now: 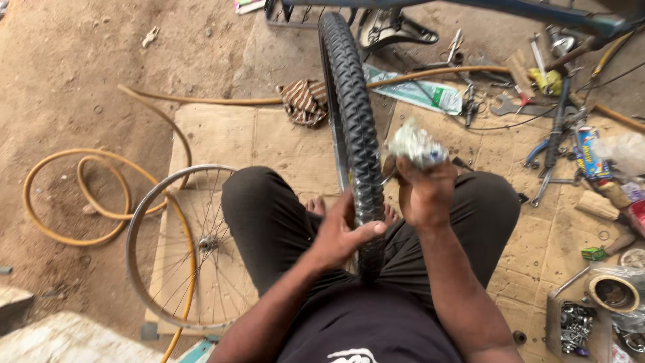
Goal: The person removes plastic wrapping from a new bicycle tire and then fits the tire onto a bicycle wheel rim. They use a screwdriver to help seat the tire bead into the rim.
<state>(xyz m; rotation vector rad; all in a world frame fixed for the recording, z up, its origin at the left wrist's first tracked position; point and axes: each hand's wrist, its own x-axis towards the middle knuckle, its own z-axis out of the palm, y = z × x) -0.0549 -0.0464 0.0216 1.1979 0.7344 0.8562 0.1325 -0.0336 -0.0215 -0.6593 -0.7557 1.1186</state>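
A black knobby bicycle tyre (351,107) stands upright between my knees, running away from me. My left hand (341,230) rests against the tyre's left side near my lap, fingers spread along the tread. My right hand (424,190) is raised just right of the tyre, shut on a crumpled whitish wad (414,144) that looks like plastic wrap or a small packet. My toes show either side of the tyre on the cardboard sheet (255,138).
A bare spoked rim (144,215) lies at my left on the cardboard, with coils of yellow-orange hose (50,181) beyond. Pliers, spanners and other tools (544,144) lie scattered at the right. A box of bolts (574,328) sits bottom right. A striped rag (304,101) lies ahead.
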